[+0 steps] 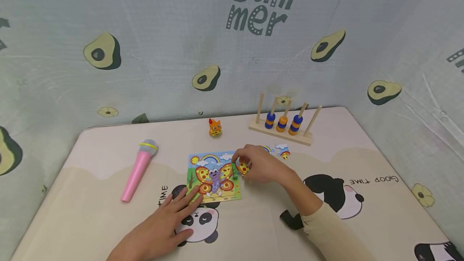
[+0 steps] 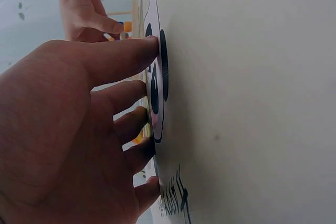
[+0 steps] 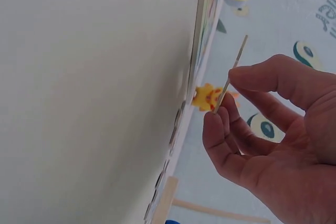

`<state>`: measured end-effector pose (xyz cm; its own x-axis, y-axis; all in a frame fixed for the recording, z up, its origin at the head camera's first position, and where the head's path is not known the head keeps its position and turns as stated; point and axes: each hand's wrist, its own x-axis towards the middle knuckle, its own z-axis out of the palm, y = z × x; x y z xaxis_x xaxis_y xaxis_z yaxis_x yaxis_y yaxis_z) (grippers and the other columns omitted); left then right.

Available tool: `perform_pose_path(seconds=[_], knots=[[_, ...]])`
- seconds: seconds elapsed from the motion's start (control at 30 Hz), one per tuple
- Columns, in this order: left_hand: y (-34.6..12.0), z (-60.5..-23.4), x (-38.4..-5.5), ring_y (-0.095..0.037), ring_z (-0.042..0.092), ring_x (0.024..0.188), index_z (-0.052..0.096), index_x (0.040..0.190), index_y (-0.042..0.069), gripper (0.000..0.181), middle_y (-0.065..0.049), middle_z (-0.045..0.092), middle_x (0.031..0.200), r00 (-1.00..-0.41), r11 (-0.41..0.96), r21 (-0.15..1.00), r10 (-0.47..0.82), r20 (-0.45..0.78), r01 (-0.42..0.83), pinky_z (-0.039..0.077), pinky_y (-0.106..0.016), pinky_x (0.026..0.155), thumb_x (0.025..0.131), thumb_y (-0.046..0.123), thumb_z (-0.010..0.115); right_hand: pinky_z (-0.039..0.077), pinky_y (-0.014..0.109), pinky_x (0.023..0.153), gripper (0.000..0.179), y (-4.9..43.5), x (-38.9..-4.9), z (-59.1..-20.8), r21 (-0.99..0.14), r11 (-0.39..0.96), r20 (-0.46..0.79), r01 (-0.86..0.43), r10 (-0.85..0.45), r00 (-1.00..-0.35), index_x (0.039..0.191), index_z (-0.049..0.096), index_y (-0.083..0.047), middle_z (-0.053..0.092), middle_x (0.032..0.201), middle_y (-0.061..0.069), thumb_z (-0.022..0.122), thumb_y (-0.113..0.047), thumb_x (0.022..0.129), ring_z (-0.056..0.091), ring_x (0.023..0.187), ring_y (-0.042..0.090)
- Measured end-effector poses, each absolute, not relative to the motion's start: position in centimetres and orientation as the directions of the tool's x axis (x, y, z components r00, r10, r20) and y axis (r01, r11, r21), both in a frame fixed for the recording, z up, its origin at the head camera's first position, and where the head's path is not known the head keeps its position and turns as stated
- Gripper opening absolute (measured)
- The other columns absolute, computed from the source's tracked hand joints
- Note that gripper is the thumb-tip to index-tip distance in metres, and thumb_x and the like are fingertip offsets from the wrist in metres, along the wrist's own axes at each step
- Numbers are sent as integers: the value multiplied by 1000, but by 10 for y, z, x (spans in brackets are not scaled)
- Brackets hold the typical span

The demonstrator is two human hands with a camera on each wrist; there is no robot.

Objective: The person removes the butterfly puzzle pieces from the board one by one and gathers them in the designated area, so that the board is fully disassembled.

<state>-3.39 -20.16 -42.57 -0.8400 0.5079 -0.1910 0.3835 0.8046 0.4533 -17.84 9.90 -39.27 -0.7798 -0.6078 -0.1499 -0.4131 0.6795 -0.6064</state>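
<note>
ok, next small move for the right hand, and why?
Probably lower the small, flat, red-and-yellow puzzle piece toward the multicoloured, rectangular butterfly puzzle board: the right hand pinches it, raised, near the board's right edge, while the left hand is at the lower-left corner.

There's one puzzle [image 1: 214,177], one microphone [image 1: 138,169], one figurine [image 1: 215,128] — five pegs [image 1: 259,108].

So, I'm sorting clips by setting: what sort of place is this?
Probably a children's play corner, though it could be a staged one: there's a butterfly puzzle, a wooden stand with coloured beads and a wrinkled avocado-print backdrop.
</note>
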Motion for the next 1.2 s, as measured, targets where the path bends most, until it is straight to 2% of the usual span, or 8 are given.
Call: perform_pose_path(seconds=[0.43, 0.83, 1.2], knots=[[-202, -428, -32, -37, 22, 160, 31, 165, 28, 76, 5, 20, 175, -844, 801, 453, 509, -170, 392, 22, -66, 124, 100, 40, 68, 53, 37, 89, 43, 111, -179, -393, -578, 705, -150, -410, -585, -797, 113, 73, -15, 64, 103, 1, 81, 4, 76, 59, 100, 21], [-202, -428, -34, -35, 21, 161, 32, 165, 30, 76, 5, 21, 175, -842, 804, 461, 504, -195, 375, 20, -65, 124, 99, 43, 67, 46, 38, 86, 45, 116, -180, -398, -518, 731, -160, -444, -593, -789, 113, 72, -14, 62, 98, 3, 79, 7, 74, 53, 91, 19], [-203, -428, -34, -36, 21, 161, 31, 165, 31, 76, 5, 20, 175, -843, 809, 463, 496, -209, 362, 21, -66, 124, 99, 44, 67, 47, 39, 88, 46, 117, -180, -400, -523, 740, -190, -424, -586, -788, 112, 73, -12, 63, 100, 5, 75, 12, 73, 53, 95, 20]])
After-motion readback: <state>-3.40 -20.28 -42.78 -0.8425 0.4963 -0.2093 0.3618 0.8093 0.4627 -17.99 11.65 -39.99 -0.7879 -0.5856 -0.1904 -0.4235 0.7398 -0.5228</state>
